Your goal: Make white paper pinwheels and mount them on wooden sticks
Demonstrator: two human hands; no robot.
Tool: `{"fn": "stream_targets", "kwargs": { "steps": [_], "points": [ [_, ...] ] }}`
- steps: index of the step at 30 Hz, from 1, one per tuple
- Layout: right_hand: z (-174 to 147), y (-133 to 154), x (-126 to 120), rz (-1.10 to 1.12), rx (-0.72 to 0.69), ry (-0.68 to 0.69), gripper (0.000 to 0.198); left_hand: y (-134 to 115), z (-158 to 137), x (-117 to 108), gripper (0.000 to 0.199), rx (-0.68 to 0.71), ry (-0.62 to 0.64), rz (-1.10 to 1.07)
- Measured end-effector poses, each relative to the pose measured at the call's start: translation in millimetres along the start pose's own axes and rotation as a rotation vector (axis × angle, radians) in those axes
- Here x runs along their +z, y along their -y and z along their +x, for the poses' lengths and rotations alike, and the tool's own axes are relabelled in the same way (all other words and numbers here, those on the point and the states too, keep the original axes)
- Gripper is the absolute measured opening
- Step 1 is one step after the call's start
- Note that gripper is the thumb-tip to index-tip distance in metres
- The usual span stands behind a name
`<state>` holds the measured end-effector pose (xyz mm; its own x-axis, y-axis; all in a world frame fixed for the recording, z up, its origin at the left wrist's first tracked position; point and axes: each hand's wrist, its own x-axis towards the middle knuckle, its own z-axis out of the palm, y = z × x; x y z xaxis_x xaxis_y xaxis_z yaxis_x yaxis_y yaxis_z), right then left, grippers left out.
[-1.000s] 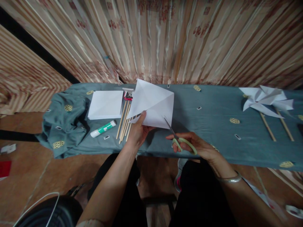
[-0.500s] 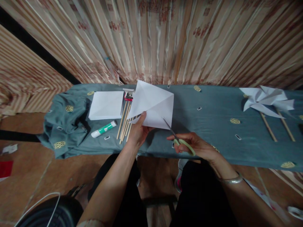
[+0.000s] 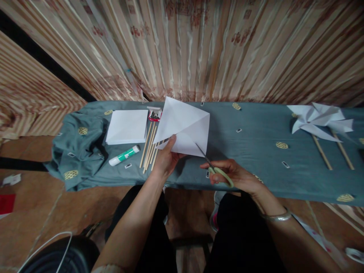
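Note:
A square sheet of white paper [image 3: 184, 119] with a diagonal crease is pinched in my left hand [image 3: 167, 157], thumb on top and fingers underneath. A slit runs into the sheet from its left corner, close to my thumb. My right hand [image 3: 227, 172] grips scissors [image 3: 221, 173] with pale green handles. Their blades lie over the paper's lower right corner, pointing up and left, and look nearly closed. Left of the sheet are several wooden sticks [image 3: 148, 151], partly covered by it. Beside them sits a small red box [image 3: 155, 114] of metal pins or tacks.
A stack of white paper [image 3: 127, 127] and a green-and-white glue stick [image 3: 124, 156] lie at the left. Two paper pinwheels on sticks [image 3: 313, 120] rest at the right. A blue-green cloth [image 3: 256, 151] covers the narrow table; a striped curtain [image 3: 184, 49] hangs behind.
Hardly anything differs. The paper has shifted very slightly, and the scissors stay at its lower right corner.

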<state>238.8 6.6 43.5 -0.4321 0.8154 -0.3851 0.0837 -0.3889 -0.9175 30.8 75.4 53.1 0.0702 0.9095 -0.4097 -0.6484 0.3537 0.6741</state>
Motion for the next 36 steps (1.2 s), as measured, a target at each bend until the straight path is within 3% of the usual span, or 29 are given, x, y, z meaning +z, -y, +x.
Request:
{"fn": "stream_targets", "kwargs": {
  "steps": [7, 16, 36],
  "points": [
    [0.0, -1.0, -1.2, 0.019, -0.054, 0.025, 0.066, 6.0, -1.5, 1.2, 0.016, -0.025, 0.013, 0.029],
    [1.4, -0.1, 2.9, 0.033, 0.017, -0.017, 0.057, 5.3, -0.7, -2.1, 0.016, -0.023, 0.029, 0.049],
    [4.4, 6.4, 5.6, 0.082, 0.090, -0.065, 0.066, 8.8, -4.9, 0.7, 0.018, -0.073, 0.048, 0.067]
  ]
}}
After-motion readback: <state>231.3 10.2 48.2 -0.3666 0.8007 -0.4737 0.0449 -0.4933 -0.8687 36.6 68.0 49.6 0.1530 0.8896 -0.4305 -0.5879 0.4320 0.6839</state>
